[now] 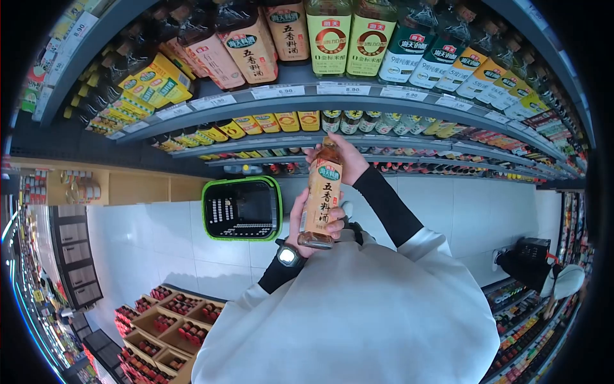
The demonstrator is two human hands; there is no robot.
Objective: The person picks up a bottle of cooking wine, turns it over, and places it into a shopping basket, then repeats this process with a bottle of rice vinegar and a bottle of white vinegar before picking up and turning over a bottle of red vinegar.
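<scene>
A bottle of cooking wine [323, 192] with an orange-beige label, a green logo and dark Chinese lettering is held in front of my chest. My left hand [299, 221], with a watch [287, 256] on its wrist, wraps round the lower part of the bottle. Near the neck and cap, my right hand [348, 160] grips the upper end, its fingers partly hidden behind the glass. The label faces up toward me. Bottles with similar labels [248, 51] stand on the upper shelf ahead.
Curved in view, a shelf [358, 89] of sauce and vinegar bottles with price tags spans the front. On the floor at left stands a black basket with a green rim [279, 208]. Wooden display crates [153, 320] hold jars behind left. A person [534, 269] is at right.
</scene>
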